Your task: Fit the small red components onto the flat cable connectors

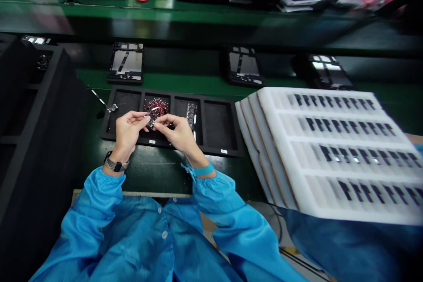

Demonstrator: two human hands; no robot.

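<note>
We've got silver tweezers and a black part right at our fingers, a red-and-black tangle of parts just beyond them in a black tray, bright blue sleeves on our side, and black-striped white foam trays off to their right!

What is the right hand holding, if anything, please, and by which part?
The right hand pinches a small dark component between its fingertips; exactly which part is gripped is too small to tell.
</note>
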